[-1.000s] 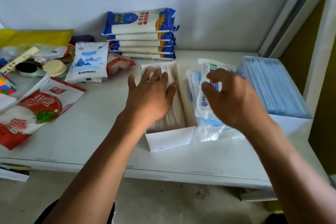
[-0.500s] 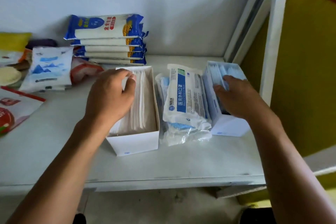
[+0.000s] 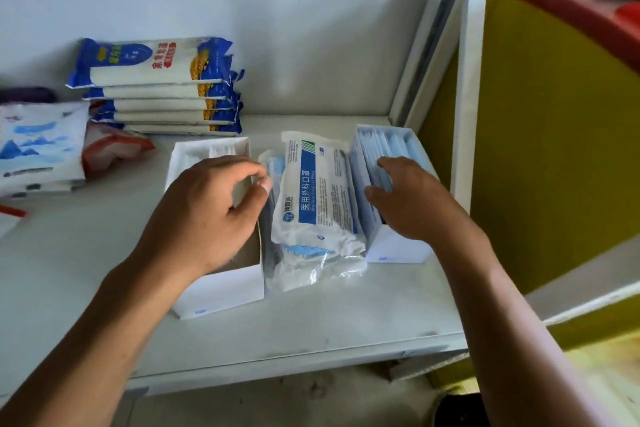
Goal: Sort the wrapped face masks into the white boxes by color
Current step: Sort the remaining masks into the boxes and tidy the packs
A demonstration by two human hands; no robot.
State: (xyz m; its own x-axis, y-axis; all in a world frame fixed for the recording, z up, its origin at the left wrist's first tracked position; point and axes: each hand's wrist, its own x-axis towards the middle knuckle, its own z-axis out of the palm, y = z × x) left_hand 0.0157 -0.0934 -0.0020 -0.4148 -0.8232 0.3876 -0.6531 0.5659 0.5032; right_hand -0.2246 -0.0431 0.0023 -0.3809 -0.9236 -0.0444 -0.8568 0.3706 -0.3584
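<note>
We read the white characters 医用外科口罩 on the blue band of the white plastic mask pack (image 3: 313,191), with a small English line beneath them that seems to say "Medical Surgical Mask". The top bag of the blue-and-white stack of bags (image 3: 156,62) carries red characters, too blurred to read.
</note>
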